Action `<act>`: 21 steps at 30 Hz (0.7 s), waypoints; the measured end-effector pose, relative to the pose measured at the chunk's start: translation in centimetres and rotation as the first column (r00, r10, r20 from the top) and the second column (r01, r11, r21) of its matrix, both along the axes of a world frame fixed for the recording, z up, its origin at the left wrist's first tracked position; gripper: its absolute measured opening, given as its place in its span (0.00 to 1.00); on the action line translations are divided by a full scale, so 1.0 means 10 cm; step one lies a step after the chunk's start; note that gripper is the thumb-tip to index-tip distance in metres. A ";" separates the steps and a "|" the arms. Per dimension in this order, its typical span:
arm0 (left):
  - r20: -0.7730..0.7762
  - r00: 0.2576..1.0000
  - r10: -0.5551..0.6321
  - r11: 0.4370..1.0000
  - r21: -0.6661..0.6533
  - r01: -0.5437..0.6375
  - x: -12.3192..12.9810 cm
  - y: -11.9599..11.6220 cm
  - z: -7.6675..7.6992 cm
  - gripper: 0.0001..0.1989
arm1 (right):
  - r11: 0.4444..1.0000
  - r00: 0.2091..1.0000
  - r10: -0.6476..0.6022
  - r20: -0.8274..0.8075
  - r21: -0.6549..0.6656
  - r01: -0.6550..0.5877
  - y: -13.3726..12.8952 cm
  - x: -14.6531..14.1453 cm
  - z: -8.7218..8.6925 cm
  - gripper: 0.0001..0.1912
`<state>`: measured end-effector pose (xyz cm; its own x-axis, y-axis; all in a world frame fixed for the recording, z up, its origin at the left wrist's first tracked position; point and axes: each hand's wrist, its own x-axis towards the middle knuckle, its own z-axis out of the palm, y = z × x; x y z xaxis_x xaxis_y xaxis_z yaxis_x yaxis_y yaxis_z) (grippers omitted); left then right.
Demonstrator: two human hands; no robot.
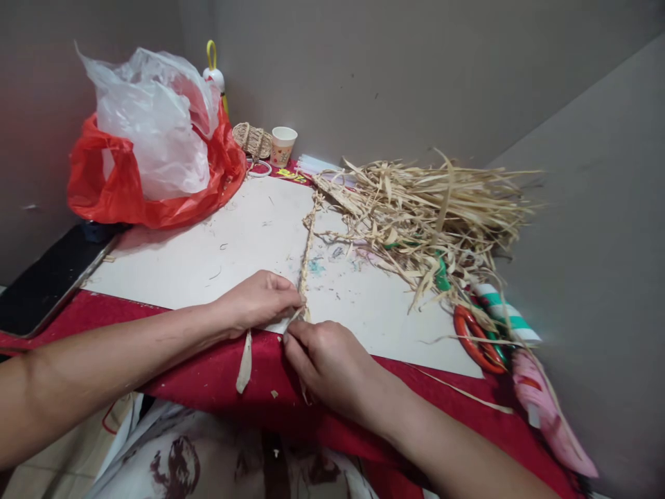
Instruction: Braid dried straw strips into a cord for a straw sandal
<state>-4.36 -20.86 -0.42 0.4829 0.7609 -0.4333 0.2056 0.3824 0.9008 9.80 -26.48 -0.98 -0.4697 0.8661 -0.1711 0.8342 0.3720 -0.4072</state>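
A thin braided straw cord runs down the white board to its front edge. At the cord's lower end, my left hand is closed in a pinch on the straw. My right hand pinches strands just below and to the right of it. A flat straw strip hangs beneath my left hand over the red cloth. The fingertips partly hide the point where the strands meet.
A large pile of dry straw lies at the right, with red-handled scissors below it. A red bag, paper cup and woven straw piece stand at the back left. A dark tray lies far left.
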 end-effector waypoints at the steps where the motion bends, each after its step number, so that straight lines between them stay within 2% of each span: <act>1: 0.008 1.000 0.000 1.000 -0.003 0.000 0.00 0.00 0.01 0.09 | 1.000 1.000 0.004 0.028 0.018 -0.005 -0.01 0.00 0.00 0.14; 4: -0.005 1.000 0.001 1.000 0.007 -0.001 -0.01 -0.01 0.01 0.06 | 0.998 0.998 0.058 0.006 -0.040 -0.058 -0.04 0.05 0.10 0.14; 6: -0.018 1.000 -0.004 1.000 0.000 0.004 -0.03 0.00 0.01 0.07 | 0.977 0.986 0.119 -0.121 -0.166 -0.138 -0.02 0.11 0.20 0.16; 7: -0.019 1.000 -0.006 1.000 -0.004 0.005 -0.03 0.00 0.01 0.07 | 0.967 0.973 0.103 -0.204 -0.210 -0.147 0.01 0.15 0.25 0.18; 8: -0.015 1.000 -0.009 1.000 -0.006 0.009 -0.04 0.00 0.01 0.07 | 0.968 0.958 0.044 -0.282 -0.224 -0.111 0.05 0.20 0.28 0.20; 10: -0.002 1.000 -0.020 1.000 -0.007 0.020 -0.05 0.01 0.02 0.07 | 0.981 0.903 -0.148 -0.404 -0.175 0.083 0.15 0.27 0.31 0.21; 12: 0.017 1.000 -0.027 1.000 -0.008 0.027 -0.06 0.01 0.02 0.07 | 0.962 0.829 -0.272 -0.489 -0.135 0.236 0.27 0.31 0.26 0.19; 14: 0.050 0.998 -0.028 1.000 -0.013 0.029 -0.07 0.00 0.03 0.07 | 0.951 0.786 -0.302 -0.540 -0.230 0.208 0.35 0.31 0.17 0.16; 16: 0.096 0.994 -0.046 0.999 -0.012 0.047 -0.07 -0.01 0.03 0.07 | 0.901 0.747 -0.345 -0.568 -0.425 0.092 0.38 0.27 0.07 0.17; 18: 0.103 0.993 -0.063 0.998 0.006 0.063 -0.09 -0.01 0.02 0.06 | 0.807 0.706 -0.415 -0.574 -0.590 -0.004 0.38 0.22 -0.01 0.19; 21: 0.033 0.994 -0.100 0.993 0.066 0.098 -0.12 0.00 0.00 0.05 | 0.707 0.625 -0.516 -0.586 -0.703 -0.075 0.36 0.19 -0.07 0.19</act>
<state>-5.52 -20.88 -0.38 0.5714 0.7346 -0.3658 0.2066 0.3027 0.9304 11.69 -22.88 -1.64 -0.4911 0.7723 -0.4029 0.1770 -0.3644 -0.9143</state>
